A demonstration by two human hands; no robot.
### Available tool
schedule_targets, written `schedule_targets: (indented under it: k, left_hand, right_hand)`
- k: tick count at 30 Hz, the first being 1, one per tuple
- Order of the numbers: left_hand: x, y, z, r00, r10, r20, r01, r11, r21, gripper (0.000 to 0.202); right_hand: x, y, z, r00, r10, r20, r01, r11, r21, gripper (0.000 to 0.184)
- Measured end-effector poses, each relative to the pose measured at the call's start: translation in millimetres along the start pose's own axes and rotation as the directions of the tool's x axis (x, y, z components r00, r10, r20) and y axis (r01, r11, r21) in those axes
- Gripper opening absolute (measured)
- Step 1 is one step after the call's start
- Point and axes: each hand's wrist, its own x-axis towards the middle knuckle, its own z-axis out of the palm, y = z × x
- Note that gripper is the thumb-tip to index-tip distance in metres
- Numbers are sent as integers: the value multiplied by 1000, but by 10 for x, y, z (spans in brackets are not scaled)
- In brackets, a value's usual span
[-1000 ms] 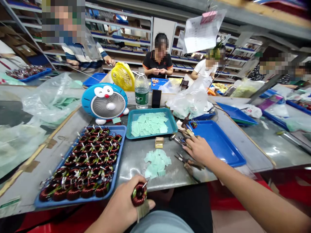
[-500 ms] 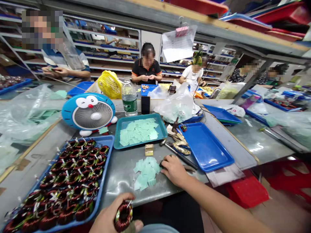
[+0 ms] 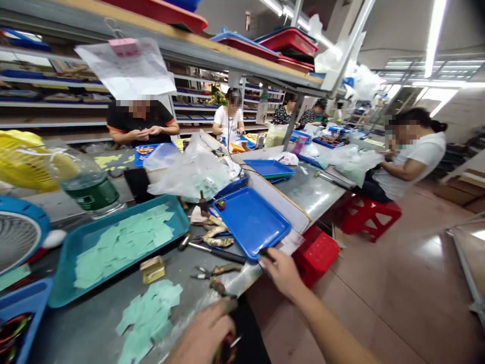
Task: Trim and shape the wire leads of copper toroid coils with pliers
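Head view, tilted and swung right across a long steel bench. The left hand (image 3: 202,338) sits at the bottom edge, curled around a copper coil (image 3: 223,354) with a white lead sticking out. Blur and the frame edge cut most of the coil off, so the grip looks closed, though that is hard to be sure of. The right hand (image 3: 283,273) reaches toward the near corner of a blue tray (image 3: 252,221), its thumb and fingers pressed together on a small dark object (image 3: 264,254), too small to identify.

Just left of that hand lie pliers (image 3: 215,270) and a hammer (image 3: 212,252), with a scatter of green paper squares (image 3: 147,314) nearer the left hand. A teal tray (image 3: 113,251) holds more squares, and a small brass-coloured block (image 3: 152,269) sits beside it. At far left, a tray of coils (image 3: 18,323) is cut by the frame. A co-worker (image 3: 413,159) sits on a red stool (image 3: 369,215) at right, and another (image 3: 140,121) works across the bench.
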Motion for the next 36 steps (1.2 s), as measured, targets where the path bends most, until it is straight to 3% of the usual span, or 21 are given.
schedule_targets:
  k: [3,5,7,10,13,17,19,22,25,30,36]
  left_hand:
    - [766,436,21,980,162,118,-184,959,213,53]
    - [1118,540,91,967,187,174,-228,939,259,55]
    - [1322,537,163,962,178,207,-234,928,289,58]
    - [1431,484,227,957,162,240,-235,918,318,56]
    - [1448,467,237,954,169,248,-246,915,321,49]
    - [1466,459,229,957,174,231,-241,920,308,44]
    - [1475,447,232,962,170,216,-231,926,299,44]
    - [1489,431,243,969,159,191,-210,935,287,46]
    - [1498,433,246,974,144,176,-189,942,276,48]
    - [1490,447,238,976,136,171,-178,949,259,50]
    - [1473,451,264,981,118,153,-153,956,248,49]
  right_hand:
    - [-112,662,-185,993,101,-65,-105,993,-50,17]
    - [-93,838,-167,997,63,-33,-65,996,-63,17]
    - [-32,852,-73,999,-15,36,17,998,-62,17]
    - [81,846,50,985,-107,138,115,992,-45,17]
    - [150,1095,-76,980,-94,173,102,994,-34,17]
    - [-44,1621,-614,992,116,44,-114,992,-51,28]
    - [-292,1722,-808,962,262,-72,-265,964,-22,32]
    - [-690,1573,-779,882,449,-141,-436,893,117,34]
    - [-882,1258,-543,857,512,-52,-477,828,294,41]
    - [-630,968,-407,895,446,4,-401,800,445,43]
    - [-234,863,-308,981,193,-5,-180,927,328,19]
